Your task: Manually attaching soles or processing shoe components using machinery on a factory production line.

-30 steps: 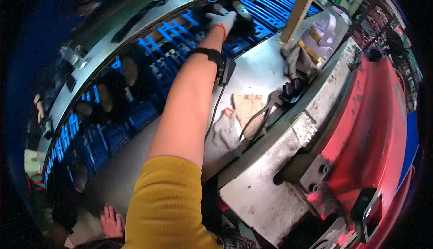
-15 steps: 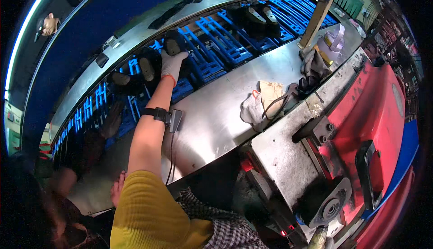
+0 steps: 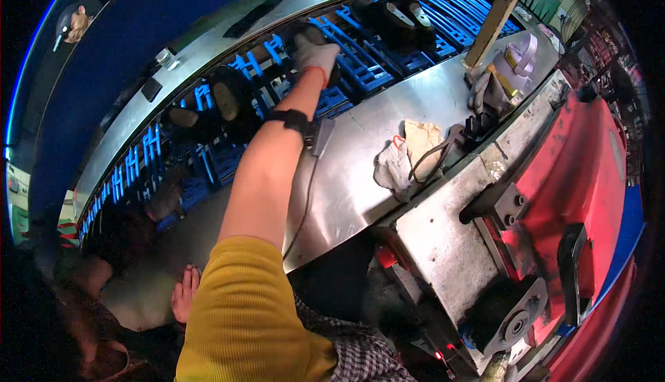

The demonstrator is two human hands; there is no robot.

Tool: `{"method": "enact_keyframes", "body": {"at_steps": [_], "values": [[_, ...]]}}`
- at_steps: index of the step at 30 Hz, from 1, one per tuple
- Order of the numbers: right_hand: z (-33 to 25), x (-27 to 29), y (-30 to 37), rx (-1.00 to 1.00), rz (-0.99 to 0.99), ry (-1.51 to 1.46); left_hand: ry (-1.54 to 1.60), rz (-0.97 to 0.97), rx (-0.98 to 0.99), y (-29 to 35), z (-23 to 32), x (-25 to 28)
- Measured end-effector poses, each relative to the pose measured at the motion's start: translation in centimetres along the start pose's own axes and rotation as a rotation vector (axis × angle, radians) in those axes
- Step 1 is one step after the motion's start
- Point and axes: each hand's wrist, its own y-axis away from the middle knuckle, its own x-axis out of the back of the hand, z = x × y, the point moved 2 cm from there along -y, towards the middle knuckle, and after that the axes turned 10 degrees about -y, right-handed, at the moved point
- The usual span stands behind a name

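Black shoe [image 3: 305,33] in L hand [image 3: 316,56], grip closed, lies lengthwise approx. along blue bars [image 3: 373,77].

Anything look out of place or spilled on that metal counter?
Mainly a white glove lying crumpled on the counter, oddly unworn while the left hand wears a similar orange-cuffed one. No spill stands out.

Steel worktable [image 3: 339,188] surrounding a blue-slatted conveyor [image 3: 457,22]. On the conveyor: paired dark shoes with pale insoles [image 3: 420,15] and further dark pieces with brown oval centres [image 3: 224,101]. On the conveyor's near side: white orange-cuffed glove [image 3: 393,169], beige cloth [image 3: 422,141], grey glove [image 3: 483,94], lilac jug [image 3: 521,65]. Far side: clear glass [image 3: 166,58], flat dark slab [image 3: 151,90], long dark strip [image 3: 267,11].
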Motion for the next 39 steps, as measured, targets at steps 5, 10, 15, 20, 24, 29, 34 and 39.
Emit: {"method": "enact_keyframes", "body": {"at_steps": [5,10,15,20,24,29,34,39], "values": [[0.3,-0.6,1.0,-0.101,0.048,0.001,-0.303,0.055,0.161,-0.8,2.9,-0.5],[-1.0,-1.4,-0.5,0.034,0.022,-0.012,0.143,-0.033,-0.047,-0.6,-1.1,0.0],[-1.1,-1.1,-0.8,-0.029,-0.006,-0.037,0.236,-0.266,0.093,-3.5,0.4,0.1],[-0.9,-1.5,-1.2,-0.005,-0.047,-0.004,0.087,-0.077,0.05,-0.9,3.2,-3.1],[-1.6,-1.7,-1.6,-0.046,-0.014,-0.027,0.243,-0.327,-0.162,0.6,3.3,-0.6],[-2.8,-2.4,-0.4,-0.128,0.052,-0.018,-0.515,-0.058,-0.406,7.6,0.1,11.8],[-2.8,-1.6,0.3,-0.178,0.038,-0.068,-0.444,0.556,-0.31,6.4,-10.5,21.2],[-2.6,-1.4,0.2,-0.186,0.023,-0.103,0.164,-0.31,0.173,3.6,-15.8,20.2]]}}
